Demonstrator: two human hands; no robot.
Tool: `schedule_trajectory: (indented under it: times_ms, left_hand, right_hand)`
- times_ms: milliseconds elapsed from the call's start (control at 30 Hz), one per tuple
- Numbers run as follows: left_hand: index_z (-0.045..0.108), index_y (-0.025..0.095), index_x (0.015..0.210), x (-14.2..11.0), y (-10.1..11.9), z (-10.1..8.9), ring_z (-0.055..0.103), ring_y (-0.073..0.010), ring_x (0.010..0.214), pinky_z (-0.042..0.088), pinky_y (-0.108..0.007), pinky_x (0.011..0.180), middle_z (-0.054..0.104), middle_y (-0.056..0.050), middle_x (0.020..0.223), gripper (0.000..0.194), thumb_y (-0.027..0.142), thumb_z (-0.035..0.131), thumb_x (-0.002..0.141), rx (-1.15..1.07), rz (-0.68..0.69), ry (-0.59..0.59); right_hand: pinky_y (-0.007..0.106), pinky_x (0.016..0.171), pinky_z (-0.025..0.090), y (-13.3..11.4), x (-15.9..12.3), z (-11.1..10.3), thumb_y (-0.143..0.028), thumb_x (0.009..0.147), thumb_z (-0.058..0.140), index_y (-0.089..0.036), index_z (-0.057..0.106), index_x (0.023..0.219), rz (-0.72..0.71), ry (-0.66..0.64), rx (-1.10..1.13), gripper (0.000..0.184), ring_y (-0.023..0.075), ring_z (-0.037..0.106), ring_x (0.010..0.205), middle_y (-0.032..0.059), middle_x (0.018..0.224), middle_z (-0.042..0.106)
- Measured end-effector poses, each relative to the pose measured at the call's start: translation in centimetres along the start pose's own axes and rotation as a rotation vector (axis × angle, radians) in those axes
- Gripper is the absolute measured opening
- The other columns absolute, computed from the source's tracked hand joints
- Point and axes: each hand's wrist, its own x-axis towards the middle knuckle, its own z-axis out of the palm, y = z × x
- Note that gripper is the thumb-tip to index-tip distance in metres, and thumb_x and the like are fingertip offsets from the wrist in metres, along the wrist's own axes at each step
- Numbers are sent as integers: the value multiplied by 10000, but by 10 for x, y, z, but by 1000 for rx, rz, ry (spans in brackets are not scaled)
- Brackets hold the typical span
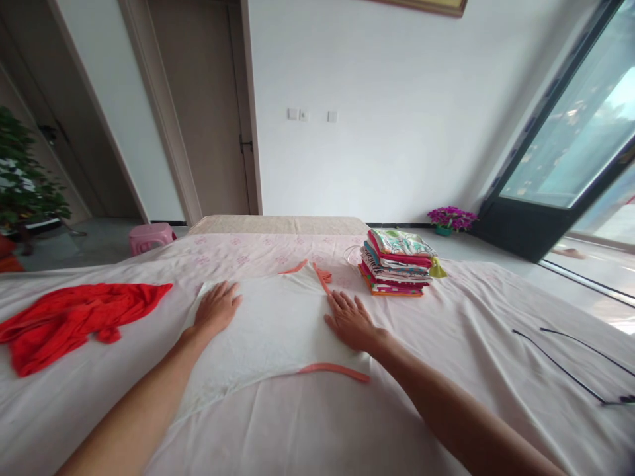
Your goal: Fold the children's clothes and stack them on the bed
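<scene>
A white garment with orange-red trim (278, 324) lies spread out on the pale pink sheet (278, 430). My left hand (218, 307) rests flat on its far left part, fingers stretched out. On the right, my right hand (351, 322) presses flat near the trimmed edge, with its fingers extended too. Neither hand grips the cloth. Just beyond my right hand stands a stack of folded colourful clothes (397, 264). A crumpled red garment (74, 317) is left of my left hand.
Two thin dark rods or cords (560, 367) lie on the sheet at right. Behind the sheet are a beige padded surface (278, 225), a pink stool (151, 236) and a pot of purple flowers (451, 218). A leafy plant (24, 175) stands at far left.
</scene>
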Motion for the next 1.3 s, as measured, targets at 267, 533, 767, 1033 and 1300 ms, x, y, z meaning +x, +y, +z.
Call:
schedule_trajectory:
  times_ms: [267,533,767,1033,1300]
  left_hand:
    - [391,243,1508,-6,1,0,315,-301,1451,248,-467,1157,369,-122,1573,595,506,288,984,34,-48,-65]
    - [392,242,1510,-6,-1,1,314,-297,1453,244,-458,1160,356,-115,1583,598,507,294,983,31,-42,-57]
    - [379,242,1519,-5,-2,1,293,-309,1464,240,-464,1158,348,-127,1586,606,509,298,981,32,-49,-66]
    - [369,239,1522,-6,1,0,298,-308,1461,244,-474,1152,357,-137,1579,614,516,278,982,49,-52,-61]
    - [402,232,1501,-8,-4,5,320,-279,1444,239,-445,1158,385,-129,1561,599,507,262,987,53,-33,-32]
  right_hand:
    - [452,1208,121,-76,72,-12,-499,1016,247,-83,276,1546,-221,69,142,674,279,160,1502,147,1627,204]
    - [438,1222,43,-58,134,15,-535,1011,167,-103,203,1575,-115,35,139,711,236,97,1518,102,1641,148]
    - [493,1208,42,5,131,11,-503,1011,178,-122,253,1564,-19,47,22,675,240,118,1514,97,1635,173]
    - [519,1198,38,1,102,1,-515,1013,224,-124,148,1585,154,105,1,697,276,103,1514,139,1637,153]
    - [465,1219,71,-92,26,17,-605,998,149,-109,207,1575,-221,52,198,763,268,81,1518,115,1641,130]
